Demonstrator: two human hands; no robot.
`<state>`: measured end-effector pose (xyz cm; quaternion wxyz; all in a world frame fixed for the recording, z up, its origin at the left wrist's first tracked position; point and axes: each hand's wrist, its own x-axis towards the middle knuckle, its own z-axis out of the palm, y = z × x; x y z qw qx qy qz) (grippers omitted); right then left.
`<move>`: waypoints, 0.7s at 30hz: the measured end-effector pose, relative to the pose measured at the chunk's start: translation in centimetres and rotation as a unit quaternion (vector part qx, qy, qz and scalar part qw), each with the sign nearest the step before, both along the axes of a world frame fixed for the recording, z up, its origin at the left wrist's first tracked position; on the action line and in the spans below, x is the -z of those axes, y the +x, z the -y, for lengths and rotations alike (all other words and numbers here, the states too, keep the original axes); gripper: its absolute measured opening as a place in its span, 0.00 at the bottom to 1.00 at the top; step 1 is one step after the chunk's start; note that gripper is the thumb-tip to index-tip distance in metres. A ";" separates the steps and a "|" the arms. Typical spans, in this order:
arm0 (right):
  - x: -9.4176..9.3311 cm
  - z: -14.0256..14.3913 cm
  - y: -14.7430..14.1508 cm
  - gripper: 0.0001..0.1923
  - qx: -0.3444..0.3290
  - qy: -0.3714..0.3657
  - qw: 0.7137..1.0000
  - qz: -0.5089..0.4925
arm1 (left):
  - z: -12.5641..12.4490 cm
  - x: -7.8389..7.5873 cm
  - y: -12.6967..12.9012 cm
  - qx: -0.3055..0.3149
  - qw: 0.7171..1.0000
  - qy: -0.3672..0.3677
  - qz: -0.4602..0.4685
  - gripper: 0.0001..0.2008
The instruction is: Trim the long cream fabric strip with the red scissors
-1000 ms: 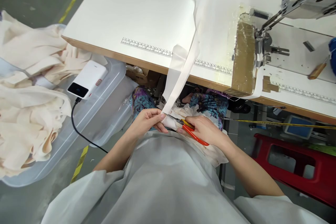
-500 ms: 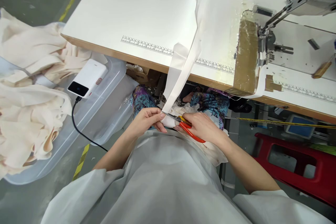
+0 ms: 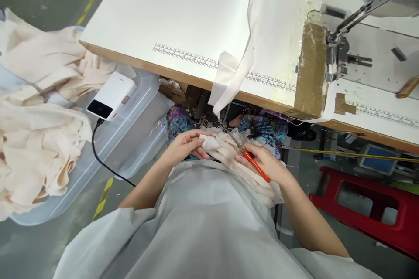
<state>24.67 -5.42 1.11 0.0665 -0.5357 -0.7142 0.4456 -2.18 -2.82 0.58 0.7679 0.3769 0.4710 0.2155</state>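
Observation:
Between thumb and fingers, my left hand (image 3: 188, 146) pinches the end of a white fabric piece (image 3: 210, 142) above my lap. My right hand (image 3: 262, 160) is closed around scissors (image 3: 253, 164) with orange-red handles, their blades pointing up and left, apart from the fabric. More cream fabric (image 3: 244, 168) lies bunched across my lap. A long white fabric strip (image 3: 240, 72) runs over the table and hangs down past its front edge, its loose end just above my hands.
The white table (image 3: 183, 13) has printed rulers along its front. A sewing machine (image 3: 343, 48) stands at right. To the left, a plastic bin (image 3: 144, 109) holds cream fabric (image 3: 42, 139) and a white power bank (image 3: 111, 96) with a cable. A red stool (image 3: 360, 213) is at right.
The strip is cut apart from the piece in my left hand, and its end now hangs free. My right hand has drawn the scissors back to the right.

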 end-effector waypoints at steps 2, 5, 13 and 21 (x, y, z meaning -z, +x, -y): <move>-0.1 0.4 0.2 0.26 0.022 -0.005 1.000 -0.004 | -0.3 0.4 -0.2 0.015 0.999 0.029 -0.039 0.26; -0.2 0.7 0.3 0.26 0.047 -0.002 0.999 -0.018 | -1.3 1.4 -0.5 -0.029 0.958 0.196 -0.207 0.21; -0.6 0.9 -0.1 0.27 0.069 0.002 0.997 -0.025 | -5.2 2.0 4.1 -0.126 0.790 0.525 -0.291 0.14; -0.8 1.6 0.4 0.24 0.096 -0.006 0.994 -0.049 | -4.2 5.0 1.1 -0.150 0.912 0.288 -0.252 0.13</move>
